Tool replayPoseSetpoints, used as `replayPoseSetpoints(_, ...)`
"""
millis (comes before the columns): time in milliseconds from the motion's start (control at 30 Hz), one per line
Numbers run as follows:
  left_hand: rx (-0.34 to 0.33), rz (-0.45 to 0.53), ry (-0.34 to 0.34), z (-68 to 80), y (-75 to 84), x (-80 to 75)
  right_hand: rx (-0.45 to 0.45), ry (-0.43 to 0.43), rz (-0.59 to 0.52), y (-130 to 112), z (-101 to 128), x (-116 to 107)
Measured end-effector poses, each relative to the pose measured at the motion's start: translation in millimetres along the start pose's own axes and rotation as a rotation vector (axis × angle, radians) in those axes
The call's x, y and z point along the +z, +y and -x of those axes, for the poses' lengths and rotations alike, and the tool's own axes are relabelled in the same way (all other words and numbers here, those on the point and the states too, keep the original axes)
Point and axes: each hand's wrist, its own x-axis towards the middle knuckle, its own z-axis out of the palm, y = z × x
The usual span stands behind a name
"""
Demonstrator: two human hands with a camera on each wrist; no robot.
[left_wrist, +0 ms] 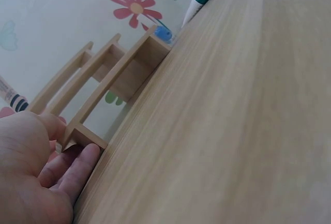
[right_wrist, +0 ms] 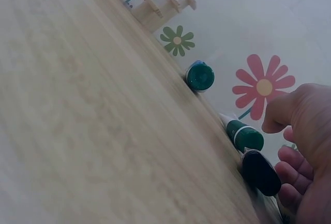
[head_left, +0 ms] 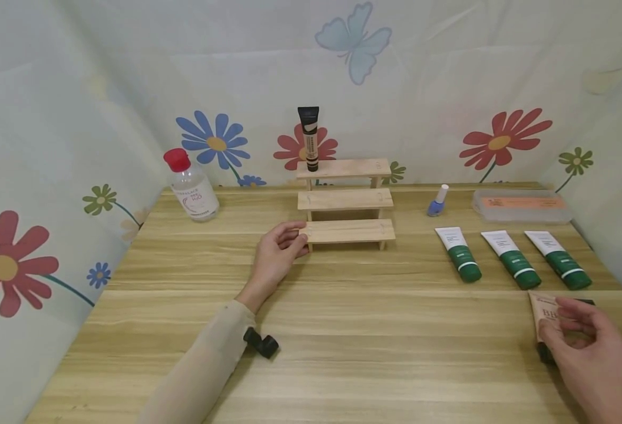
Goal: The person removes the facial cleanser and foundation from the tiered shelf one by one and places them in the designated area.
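A three-step wooden stand (head_left: 345, 203) stands at the back middle of the table. My left hand (head_left: 296, 238) grips the left end of its lowest step, thumb on top; the left wrist view shows the fingers (left_wrist: 77, 164) lying against the stand's (left_wrist: 119, 74) left leg. A tan tube with a black cap (head_left: 309, 138) stands upright on the top step. At the front right, my right hand (head_left: 562, 321) curls round a beige tube (head_left: 544, 306) lying on the table. Its black cap (right_wrist: 261, 172) sits by the right hand (right_wrist: 297, 141) in the right wrist view.
Three green-and-white tubes (head_left: 459, 253) (head_left: 512, 259) (head_left: 559, 259) lie in a row at the right. Behind them are a blue nail polish bottle (head_left: 437, 202) and a clear flat box (head_left: 522, 206). A red-capped clear bottle (head_left: 191, 188) stands back left. Flowered cloth walls enclose the table (head_left: 343, 353).
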Motion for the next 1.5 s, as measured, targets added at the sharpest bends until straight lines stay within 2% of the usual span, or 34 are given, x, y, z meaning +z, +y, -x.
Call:
replayPoseSetpoints(400,0.011,0.008,-0.008,-0.2,-0.6,-1.0,0.056,0.048,-0.025,-12,1,2)
replayPoseSetpoints(633,0.011,0.011,-0.014,1.2,1.7,0.3,0.033,0.081,-0.159,-22,-5,0)
replayPoseSetpoints(933,0.001,0.013,-0.008,1.5,1.8,-0.3,-0.120,0.054,-0.364,-59,-20,-7)
replayPoseSetpoints(1233,0.000,0.024,-0.009,2.6,2.4,0.4,-0.278,0.012,-0.415,-99,-32,-2)
replayPoseSetpoints(1500,-0.004,0.021,-0.009,2.3,2.1,-0.2,-0.350,0.008,-0.435,-127,-46,4)
